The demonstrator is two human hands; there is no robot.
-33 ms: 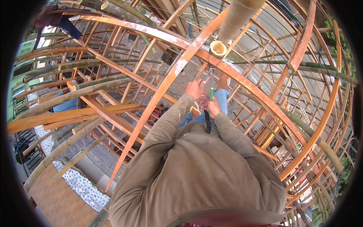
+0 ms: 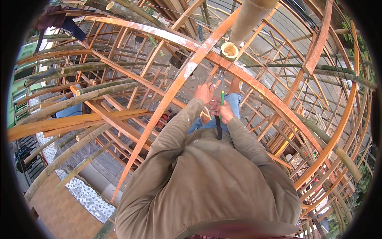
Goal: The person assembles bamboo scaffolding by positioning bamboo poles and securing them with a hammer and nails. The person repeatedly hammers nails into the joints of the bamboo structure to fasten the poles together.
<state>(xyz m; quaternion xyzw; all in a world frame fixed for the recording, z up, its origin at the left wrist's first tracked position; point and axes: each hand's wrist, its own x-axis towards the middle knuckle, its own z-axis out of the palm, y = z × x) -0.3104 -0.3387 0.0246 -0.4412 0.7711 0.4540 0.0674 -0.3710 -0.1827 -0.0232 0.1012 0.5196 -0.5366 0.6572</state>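
Note:
My right hand point(image 2: 227, 112) is closed around the lower end of a green-handled tool point(image 2: 222, 96) with a narrow grey metal head; its exact kind is unclear. A black strap point(image 2: 218, 129) runs from below that hand toward my waist. Close beside the tool's upper part is my left hand point(image 2: 204, 93), back up and fingers bent toward the metal head. Its fingertips are partly hidden, and anything pinched in them is too small to make out. Just beyond the tool head passes an orange-brown wooden beam point(image 2: 254, 84).
A thick bamboo pole point(image 2: 251, 20) ends in a cut hollow face by the beam. Timber beams point(image 2: 159, 105) and bamboo poles point(image 2: 115, 88) cross on all sides, with ground far below. Another person point(image 2: 59, 22) is at upper left. Stacked planks point(image 2: 79, 121) lie on the left.
The tool's head has tilted very slightly to the left. Both hands stay almost in place.

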